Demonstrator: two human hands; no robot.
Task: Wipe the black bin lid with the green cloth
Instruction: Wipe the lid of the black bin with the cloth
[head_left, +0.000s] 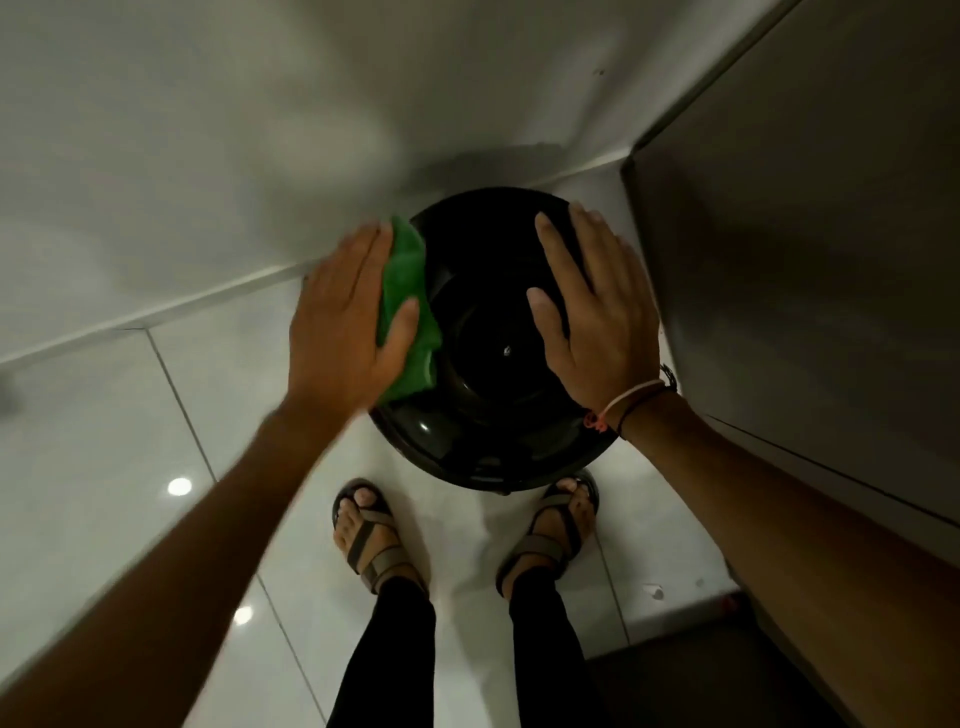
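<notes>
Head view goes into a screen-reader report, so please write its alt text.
A person's left hand presses a green cloth on the left side of a round black bin lid; the right hand rests flat on its right side.

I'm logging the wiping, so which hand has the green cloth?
The left hand, pressing the green cloth against the left side of the black bin lid. The right hand, with wrist cords, rests bare on the lid.

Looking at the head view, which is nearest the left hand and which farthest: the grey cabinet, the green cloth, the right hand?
1. green cloth, pressed under the left hand, left side of the black bin lid.
2. right hand, across the lid.
3. grey cabinet, far right, beyond the right hand.
</notes>
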